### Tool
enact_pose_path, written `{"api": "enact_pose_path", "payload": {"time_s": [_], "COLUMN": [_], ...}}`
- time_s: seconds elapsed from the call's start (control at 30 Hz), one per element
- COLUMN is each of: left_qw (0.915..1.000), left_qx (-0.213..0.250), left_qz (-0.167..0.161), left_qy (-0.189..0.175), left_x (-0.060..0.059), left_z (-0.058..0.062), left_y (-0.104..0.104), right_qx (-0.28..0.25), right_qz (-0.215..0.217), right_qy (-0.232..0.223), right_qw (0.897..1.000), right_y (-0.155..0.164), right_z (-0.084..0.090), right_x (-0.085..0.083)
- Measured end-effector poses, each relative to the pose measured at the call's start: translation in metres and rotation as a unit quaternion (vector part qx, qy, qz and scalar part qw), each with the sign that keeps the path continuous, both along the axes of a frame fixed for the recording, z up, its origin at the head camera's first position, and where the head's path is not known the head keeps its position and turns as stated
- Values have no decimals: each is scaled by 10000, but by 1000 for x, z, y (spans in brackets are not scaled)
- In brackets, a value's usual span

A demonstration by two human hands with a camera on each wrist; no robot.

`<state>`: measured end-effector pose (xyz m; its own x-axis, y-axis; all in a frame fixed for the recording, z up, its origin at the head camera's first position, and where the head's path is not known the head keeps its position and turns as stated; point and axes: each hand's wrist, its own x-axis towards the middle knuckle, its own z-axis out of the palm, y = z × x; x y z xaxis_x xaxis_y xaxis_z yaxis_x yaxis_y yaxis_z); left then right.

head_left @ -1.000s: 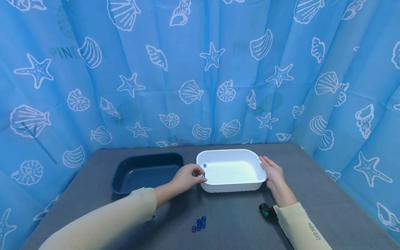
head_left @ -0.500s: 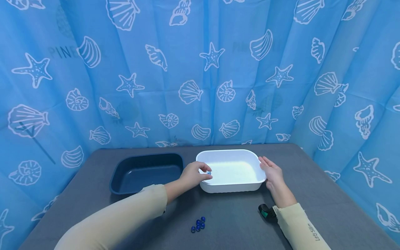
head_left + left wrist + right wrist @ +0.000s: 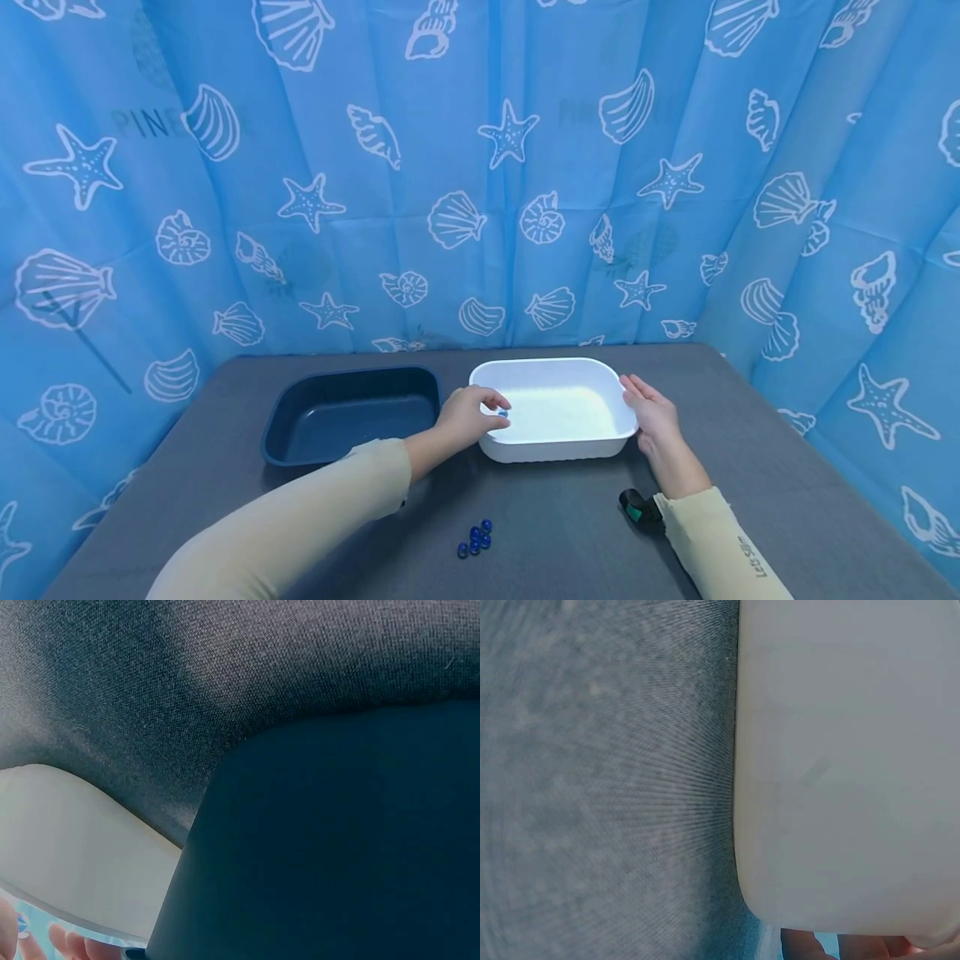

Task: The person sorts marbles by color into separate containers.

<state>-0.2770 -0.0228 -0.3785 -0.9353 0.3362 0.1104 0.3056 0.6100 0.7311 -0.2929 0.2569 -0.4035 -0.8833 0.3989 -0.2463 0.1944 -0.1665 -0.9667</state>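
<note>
Inside the left end of the white tub (image 3: 557, 451), my left hand (image 3: 461, 417) reaches over the rim in the head view. Its thumb and forefinger pinch a small blue glass marble (image 3: 503, 413) above the tub floor. Fingertips of this hand show at the lower left corner of the left wrist view. On the tub's far right end, my right hand (image 3: 654, 414) grips the rim and end wall. In the right wrist view the tub's pale wall (image 3: 847, 765) covers most of that hand. Several dark blue marbles (image 3: 475, 547) lie together on the table in front.
A dark blue tub (image 3: 273, 446) stands left of the white one, under the left forearm. A black strap with a green patch (image 3: 637, 509) sits at the right wrist. A grey cloth (image 3: 570, 533) covers the table, and a blue shell-print curtain (image 3: 450, 275) hangs behind.
My left hand has moved right, from the white tub's left rim to inside it, with the marble between its fingertips. A marble in the tub is now hidden. My right hand stays put.
</note>
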Motion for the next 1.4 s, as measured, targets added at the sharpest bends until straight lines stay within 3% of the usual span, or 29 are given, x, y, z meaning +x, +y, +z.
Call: {"api": "enact_pose_path", "payload": {"time_s": [0.4,0.77,1.03,1.4], "left_qw": [9999,9997,9997,9958], "left_qx": [-34,98,221,510], "left_qz": [126,207,-38,-583], "left_qy": [-95,26,7,-482], "left_x": [2,16,29,54], "left_z": [-2,2,1,-11], "left_y": [2,-14,-30,-51], "right_qx": [-19,-5,-56,-26], "right_qz": [69,62,49,41], "right_qy": [28,20,7,-8], "right_qw": [10000,10000,10000,10000], "right_y": [-1,-1,-2,0], "right_z": [0,1,1,0], "right_x": [0,-1,-1,-1]}}
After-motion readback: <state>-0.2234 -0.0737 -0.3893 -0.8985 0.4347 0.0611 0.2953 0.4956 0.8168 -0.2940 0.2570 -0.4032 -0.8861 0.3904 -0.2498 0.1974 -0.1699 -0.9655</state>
